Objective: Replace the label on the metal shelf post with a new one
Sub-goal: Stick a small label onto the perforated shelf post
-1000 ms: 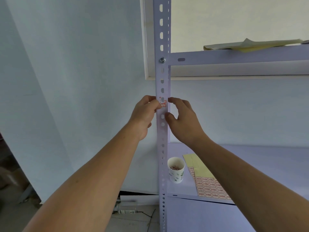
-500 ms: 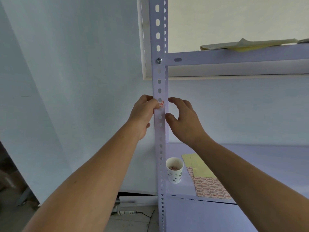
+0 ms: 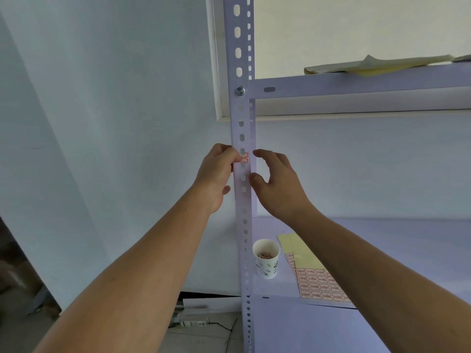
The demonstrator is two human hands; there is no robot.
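Matt painted metal post (image 3: 241, 128); paper cup (image 3: 266, 258).

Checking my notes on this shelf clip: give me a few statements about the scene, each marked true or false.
1. The left hand pinches the label on the shelf post. True.
2. The right hand grips the paper cup. False: it is open beside the shelf post, and the paper cup stands on the lower shelf.
3. The label sheet lies right of the paper cup. True.
4. The upper shelf carries a box. False: yellowish paper lies on it.
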